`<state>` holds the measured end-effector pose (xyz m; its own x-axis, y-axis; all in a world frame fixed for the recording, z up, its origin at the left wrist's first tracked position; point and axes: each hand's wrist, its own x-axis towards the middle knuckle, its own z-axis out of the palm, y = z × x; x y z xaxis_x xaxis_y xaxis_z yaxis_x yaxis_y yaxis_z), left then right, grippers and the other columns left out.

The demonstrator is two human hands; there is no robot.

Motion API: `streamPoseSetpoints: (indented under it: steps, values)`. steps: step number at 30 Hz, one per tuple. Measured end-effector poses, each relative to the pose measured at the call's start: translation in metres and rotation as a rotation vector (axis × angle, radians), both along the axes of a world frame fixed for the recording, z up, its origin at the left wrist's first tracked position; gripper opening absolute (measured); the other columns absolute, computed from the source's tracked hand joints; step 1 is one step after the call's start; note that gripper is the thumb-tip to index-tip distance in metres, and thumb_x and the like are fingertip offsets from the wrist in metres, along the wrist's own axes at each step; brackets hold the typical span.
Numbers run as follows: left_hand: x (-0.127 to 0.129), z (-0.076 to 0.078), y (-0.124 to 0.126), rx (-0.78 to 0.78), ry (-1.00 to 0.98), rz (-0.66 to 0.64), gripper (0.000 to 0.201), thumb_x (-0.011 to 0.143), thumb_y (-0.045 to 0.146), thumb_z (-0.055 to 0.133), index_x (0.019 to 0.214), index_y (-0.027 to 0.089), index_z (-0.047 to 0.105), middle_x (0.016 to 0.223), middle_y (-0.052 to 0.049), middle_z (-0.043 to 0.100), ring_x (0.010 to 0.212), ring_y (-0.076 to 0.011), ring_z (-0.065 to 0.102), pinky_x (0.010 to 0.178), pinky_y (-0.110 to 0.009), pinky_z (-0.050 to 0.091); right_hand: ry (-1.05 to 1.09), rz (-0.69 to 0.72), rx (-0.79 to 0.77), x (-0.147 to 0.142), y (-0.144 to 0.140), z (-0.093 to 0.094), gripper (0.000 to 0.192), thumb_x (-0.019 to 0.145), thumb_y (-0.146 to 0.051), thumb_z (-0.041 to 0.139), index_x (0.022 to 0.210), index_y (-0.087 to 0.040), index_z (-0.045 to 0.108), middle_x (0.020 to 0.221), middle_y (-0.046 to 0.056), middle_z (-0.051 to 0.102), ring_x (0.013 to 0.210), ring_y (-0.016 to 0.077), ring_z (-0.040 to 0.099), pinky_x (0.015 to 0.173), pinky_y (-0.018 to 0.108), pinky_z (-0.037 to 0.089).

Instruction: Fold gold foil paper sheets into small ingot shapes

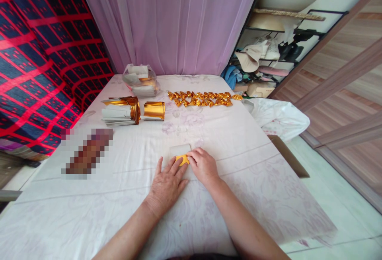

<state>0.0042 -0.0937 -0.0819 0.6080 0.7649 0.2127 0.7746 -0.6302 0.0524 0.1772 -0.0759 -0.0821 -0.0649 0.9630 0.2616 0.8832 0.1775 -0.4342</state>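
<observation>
A small sheet of foil paper lies on the cloth-covered table in front of me, part of it showing gold point(182, 159) and a pale backing point(180, 149) showing at its far side. Spread across its near left part, my left hand point(167, 182) presses down with the fingertips, palm down. My right hand point(205, 165) pinches the paper's right edge between thumb and fingers. Farther off, two rows of folded gold foil pieces point(205, 98) stand side by side. To their left are a small stack of gold sheets point(154, 110) and a larger curled stack point(121, 113).
A clear plastic bag of paper sheets point(140, 80) sits at the table's far left. A pixelated patch point(88, 152) hides something on the left. White plastic bag point(277, 116) hangs by the right edge, near a loaded shelf point(262, 57). A purple curtain point(179, 21) closes the back.
</observation>
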Motion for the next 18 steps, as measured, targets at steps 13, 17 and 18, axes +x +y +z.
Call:
streamPoseSetpoints:
  steps: [13, 17, 18]
  values:
    - [-0.011, 0.002, 0.008, -0.005, -0.005, -0.092, 0.044, 0.097, 0.051, 0.040, 0.132, 0.030, 0.056, 0.136, -0.003, 0.059, 0.128, -0.0244, 0.051, 0.118, -0.053, 0.014, -0.124, -0.027, 0.045, -0.003, -0.004, -0.002, 0.016, 0.092, -0.018, 0.053, 0.095, -0.024, 0.067, 0.093, 0.003, 0.065, 0.087, 0.0168, 0.059, 0.077, 0.028, 0.043]
    - [-0.020, 0.000, 0.010, 0.016, 0.003, -0.114, 0.043, 0.097, 0.051, 0.041, 0.132, 0.032, 0.056, 0.135, -0.002, 0.060, 0.129, -0.0241, 0.050, 0.119, -0.053, 0.010, -0.113, -0.027, 0.050, -0.002, -0.005, -0.003, 0.016, 0.092, -0.018, 0.053, 0.095, -0.024, 0.067, 0.093, 0.003, 0.065, 0.086, 0.0164, 0.059, 0.078, 0.028, 0.043]
    - [-0.023, -0.001, 0.010, 0.018, 0.004, -0.115, 0.043, 0.097, 0.051, 0.041, 0.132, 0.032, 0.057, 0.135, -0.002, 0.061, 0.130, -0.0242, 0.050, 0.119, -0.053, 0.009, -0.112, -0.027, 0.047, -0.002, -0.005, -0.003, 0.016, 0.092, -0.018, 0.053, 0.095, -0.024, 0.067, 0.093, 0.003, 0.065, 0.086, 0.0164, 0.059, 0.078, 0.028, 0.043]
